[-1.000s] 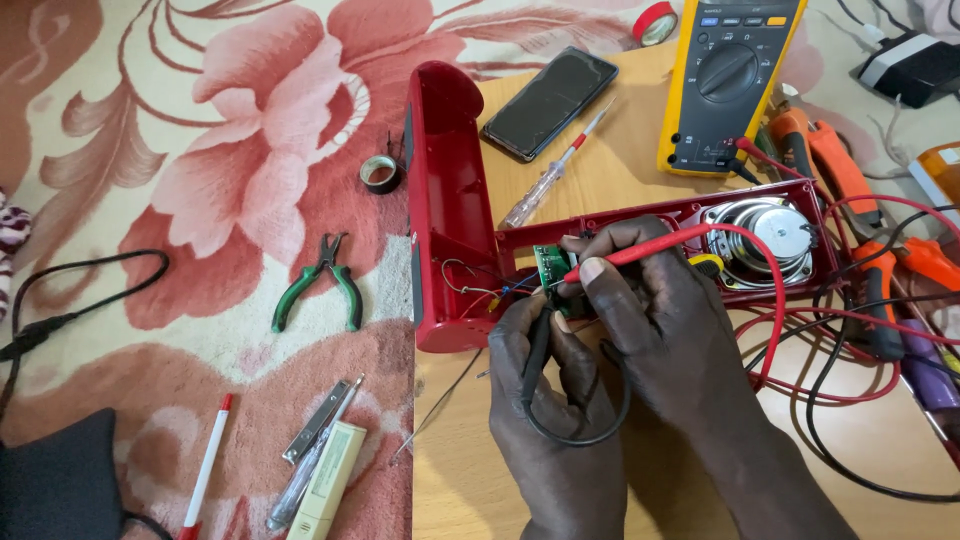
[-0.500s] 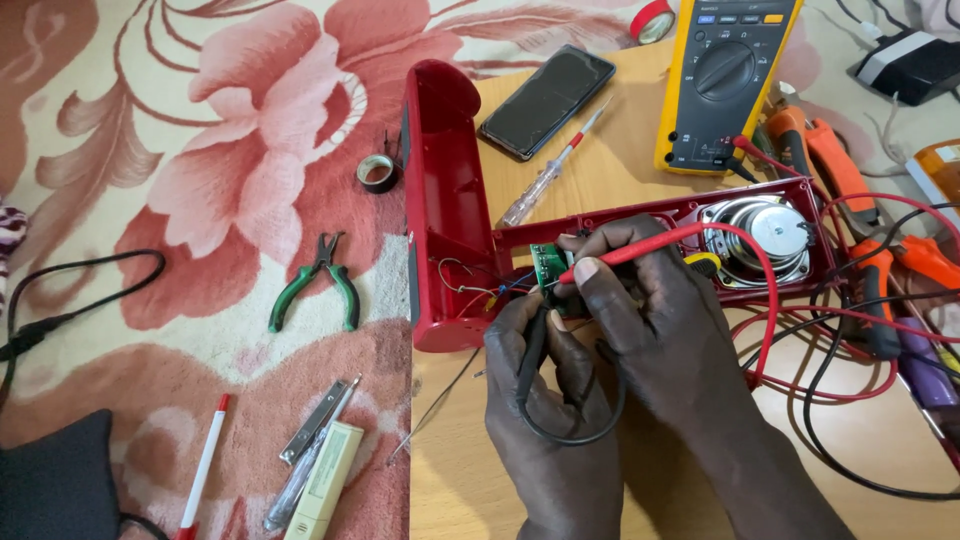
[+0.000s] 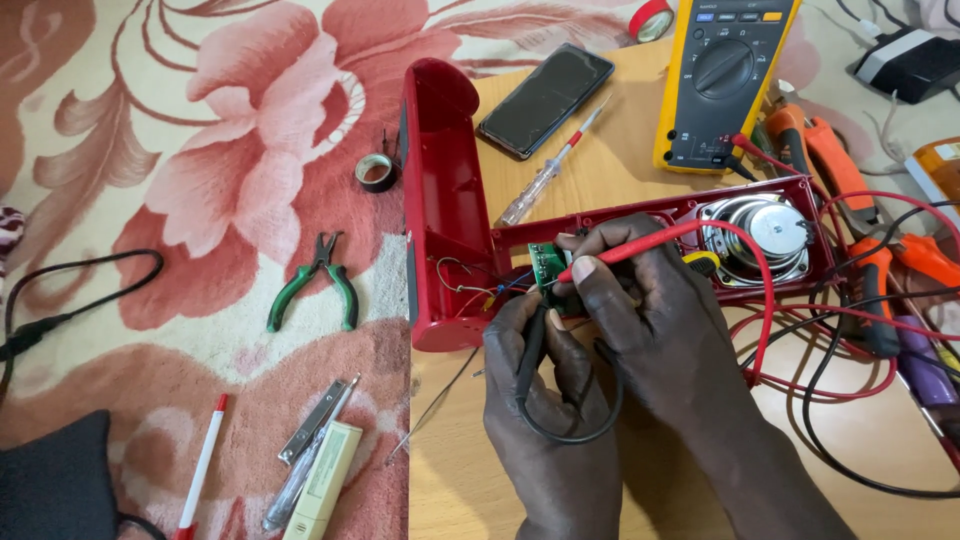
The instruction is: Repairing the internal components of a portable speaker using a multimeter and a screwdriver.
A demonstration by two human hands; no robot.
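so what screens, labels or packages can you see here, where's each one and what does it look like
Multimeter: top right on the wooden board, yellow case, dark face with round dial; its display is cut off by the frame edge.
Phone: left of the multimeter, flat black rectangle, screen dark.
Pale yellow-green tester: bottom left on the floral cloth, slim oblong case.
Orange box: right edge, mostly out of frame.
No packages clearly in view.

I work at a pale wooden board [image 3: 560, 190] laid on a carpet [image 3: 200, 150] with big pink flowers on cream and red, under soft, even light
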